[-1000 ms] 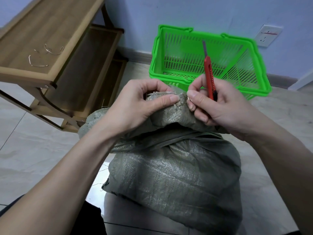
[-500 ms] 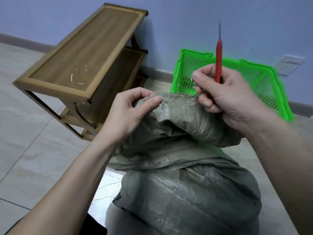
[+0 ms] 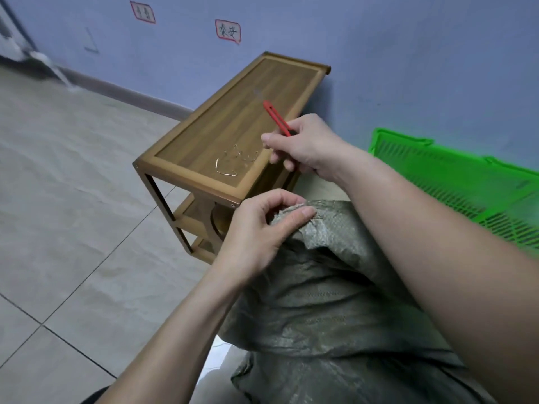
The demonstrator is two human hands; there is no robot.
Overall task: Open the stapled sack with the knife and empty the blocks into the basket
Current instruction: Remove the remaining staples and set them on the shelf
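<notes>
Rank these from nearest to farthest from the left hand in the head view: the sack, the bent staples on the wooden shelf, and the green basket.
From the left hand:
1. Sack, pinched at its folded top by that hand's fingers.
2. Bent staples, just above on the near end of the wooden shelf.
3. Green basket, far right by the wall.

Both forearms are bare to the frame's edge, and each hand [image 3: 256, 234] is ungloved and ringless.

Soft, even indoor light with faint shadows; wide-angle bending tilts the wall [image 3: 408, 53], and slight motion blur softens details.
</notes>
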